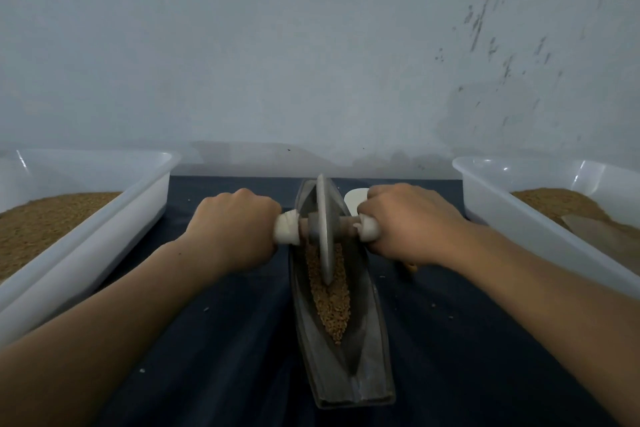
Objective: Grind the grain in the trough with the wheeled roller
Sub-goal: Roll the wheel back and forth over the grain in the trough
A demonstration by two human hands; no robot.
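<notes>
Dark metal trough (360, 371), boat-shaped, lies lengthwise on a dark blue cloth (221, 340), its near end toward the person. Grain (330, 302) fills the groove along the middle. The wheeled roller (324, 229) stands upright on edge in the far half of the trough, its rim sunk in the grain. 1 axle runs crosswise through the disc, both ends in white wrapping (286, 227). Left hand (232, 229) fist-clamped round the left handle, knuckles up; right hand (412, 222) clamped the same way round the right handle. The 2 hands are apart, 1 on each side of the disc. 2 translucent tubs flank the cloth: left tub (114, 229) and right tub (540, 236), each holding brown grain. A white object (353, 199) shows just behind the right hand; what it is cannot be told. Pale scuffed wall (311, 62) behind.
</notes>
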